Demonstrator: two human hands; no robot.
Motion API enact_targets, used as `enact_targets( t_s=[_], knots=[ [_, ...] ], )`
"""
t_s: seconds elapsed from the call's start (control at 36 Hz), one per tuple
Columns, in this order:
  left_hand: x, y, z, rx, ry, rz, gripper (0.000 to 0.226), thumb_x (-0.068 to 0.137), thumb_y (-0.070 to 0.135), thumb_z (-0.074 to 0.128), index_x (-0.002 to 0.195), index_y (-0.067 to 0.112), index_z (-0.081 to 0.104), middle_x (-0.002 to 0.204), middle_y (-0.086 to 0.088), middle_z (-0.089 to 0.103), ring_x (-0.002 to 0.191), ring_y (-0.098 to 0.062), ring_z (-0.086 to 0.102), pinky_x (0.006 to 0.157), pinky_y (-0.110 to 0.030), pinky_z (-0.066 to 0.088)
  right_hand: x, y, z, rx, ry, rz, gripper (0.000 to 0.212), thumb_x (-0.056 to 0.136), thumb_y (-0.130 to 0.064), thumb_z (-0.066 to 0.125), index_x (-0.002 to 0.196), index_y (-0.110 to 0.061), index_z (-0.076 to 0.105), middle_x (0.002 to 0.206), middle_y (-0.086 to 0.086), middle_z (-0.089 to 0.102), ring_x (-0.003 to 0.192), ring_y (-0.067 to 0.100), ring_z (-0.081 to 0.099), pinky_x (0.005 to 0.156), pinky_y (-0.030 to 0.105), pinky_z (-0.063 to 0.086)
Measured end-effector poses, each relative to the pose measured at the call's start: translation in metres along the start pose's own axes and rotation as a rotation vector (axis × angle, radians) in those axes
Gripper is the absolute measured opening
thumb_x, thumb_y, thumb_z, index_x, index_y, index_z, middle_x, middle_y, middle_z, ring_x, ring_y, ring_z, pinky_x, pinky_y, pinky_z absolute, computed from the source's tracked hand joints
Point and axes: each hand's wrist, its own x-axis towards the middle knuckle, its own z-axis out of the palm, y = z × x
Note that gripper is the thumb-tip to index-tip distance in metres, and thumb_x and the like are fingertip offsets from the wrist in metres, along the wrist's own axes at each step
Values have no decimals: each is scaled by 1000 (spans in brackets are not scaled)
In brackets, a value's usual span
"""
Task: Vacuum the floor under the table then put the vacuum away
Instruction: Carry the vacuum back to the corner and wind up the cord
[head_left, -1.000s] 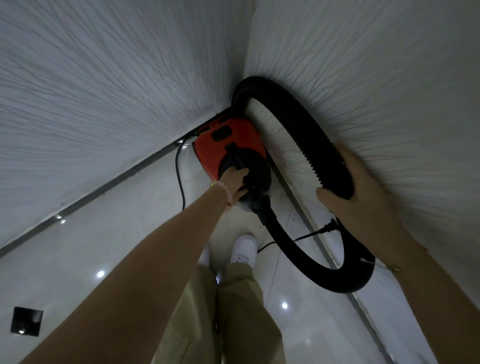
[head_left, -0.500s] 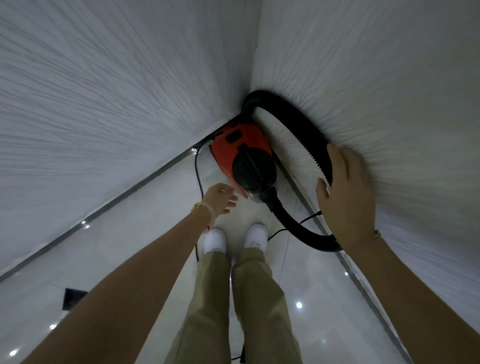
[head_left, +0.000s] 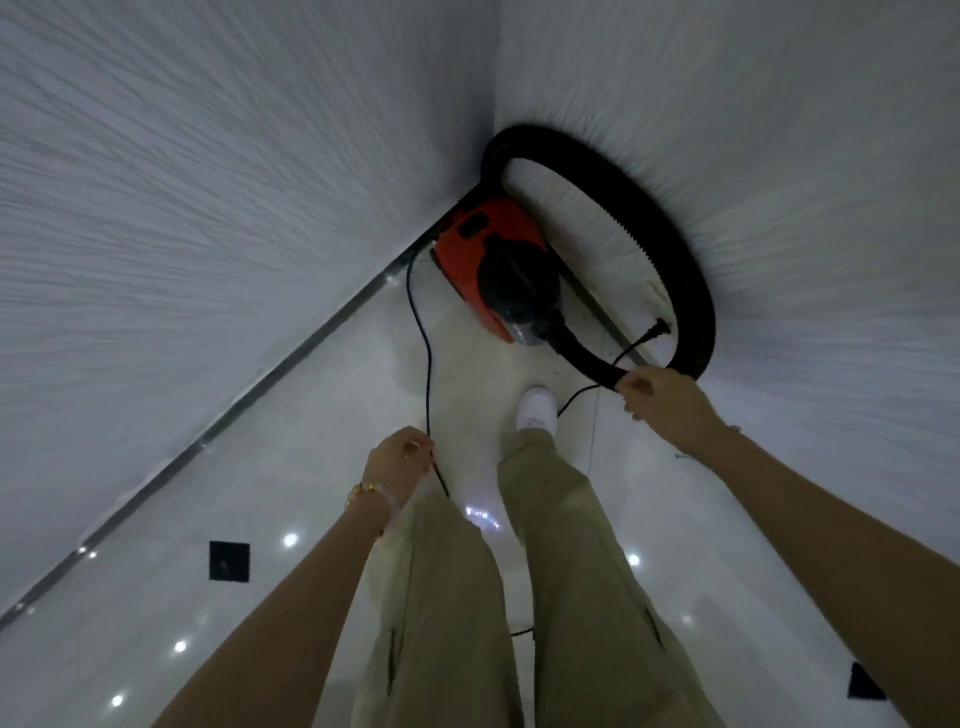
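A red and black vacuum (head_left: 493, 262) stands on the floor in the corner where two white walls meet. Its thick black hose (head_left: 660, 244) loops up against the right wall and back down to the body. A thin black power cord (head_left: 422, 338) runs from the vacuum's left side to my left hand (head_left: 402, 460), which is pinched shut on it. My right hand (head_left: 662, 400) is closed on the other stretch of cord near the hose's lower bend; the plug (head_left: 658, 327) sticks out above it.
Glossy white tile floor (head_left: 260, 545) with light reflections. A dark square floor socket (head_left: 229, 561) lies at left, another (head_left: 865, 683) at lower right. My legs in khaki trousers and a white shoe (head_left: 537, 410) stand just before the vacuum. Walls close in left and right.
My left hand left the vacuum's handle and my right hand left the hose; both drew back and now grip the power cord. The vacuum stays in the corner.
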Motion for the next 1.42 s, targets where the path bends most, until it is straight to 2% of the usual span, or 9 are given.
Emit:
enact_targets(
  t_s=[0.11, 0.28, 0.44, 0.53, 0.67, 0.78, 0.89, 1.14, 1.42],
  knots=[
    [-10, -31, -14, 78, -1, -33, 20, 93, 1, 48, 90, 5, 67, 83, -17, 66, 79, -23, 60, 60, -19, 46, -22, 26, 33, 94, -7, 167, 16, 94, -17, 50, 102, -13, 64, 102, 13, 66, 91, 28, 62, 71, 35, 50],
    [6, -59, -40, 317, -64, 41, 24, 95, 8, 48, 108, -1, 66, 110, -20, 66, 105, -32, 61, 84, -29, 44, -65, 58, 88, 159, 113, 349, 17, 92, -12, 52, 99, -16, 66, 101, 14, 68, 91, 32, 65, 77, 39, 54],
    [11, -61, -75, 297, -162, 273, 15, 94, 5, 46, 91, 12, 59, 85, -9, 62, 82, -21, 57, 65, -20, 47, -141, 64, 163, 327, 318, 532, 24, 91, -8, 46, 104, -11, 66, 93, 11, 67, 76, 21, 59, 52, 26, 42],
    [15, -65, -91, 457, -223, 372, 15, 95, 10, 47, 97, 13, 61, 97, -14, 67, 90, -26, 62, 80, -29, 48, -175, 72, 218, 395, 323, 636, 26, 91, -12, 47, 108, -12, 65, 98, 13, 67, 84, 28, 63, 55, 26, 41],
    [24, -71, -90, 783, -279, 514, 22, 96, 11, 48, 113, 6, 60, 106, -16, 66, 88, -22, 56, 74, -25, 41, -219, 81, 307, 500, 257, 733, 27, 92, -13, 50, 115, -9, 64, 114, 18, 65, 97, 33, 59, 80, 35, 46],
    [32, -79, -65, 965, -330, 588, 25, 97, 10, 45, 116, 5, 60, 110, -16, 64, 88, -18, 52, 75, -25, 40, -235, 92, 363, 593, 257, 803, 29, 90, -14, 52, 117, -12, 62, 115, 14, 64, 87, 24, 55, 77, 33, 46],
    [42, -94, -26, 1081, -413, 668, 26, 96, 10, 47, 118, 4, 61, 114, -16, 64, 100, -27, 59, 83, -30, 46, -228, 106, 406, 674, 240, 811, 32, 91, -17, 52, 123, -12, 58, 119, 11, 61, 88, 21, 53, 62, 28, 44],
    [104, -173, 95, 1370, -615, 708, 39, 95, 17, 52, 134, 10, 52, 136, -8, 55, 123, -23, 52, 101, -29, 41, -134, 149, 496, 844, 340, 634, 36, 88, -14, 60, 124, -10, 58, 121, 12, 63, 108, 23, 58, 78, 17, 34],
    [207, -298, 202, 1802, -853, 962, 58, 85, 27, 50, 141, 14, 44, 145, -10, 45, 132, -29, 41, 108, -38, 37, -12, 219, 614, 780, 305, 539, 43, 88, -19, 61, 129, -9, 53, 127, 17, 55, 118, 30, 51, 96, 32, 40]
  ],
)
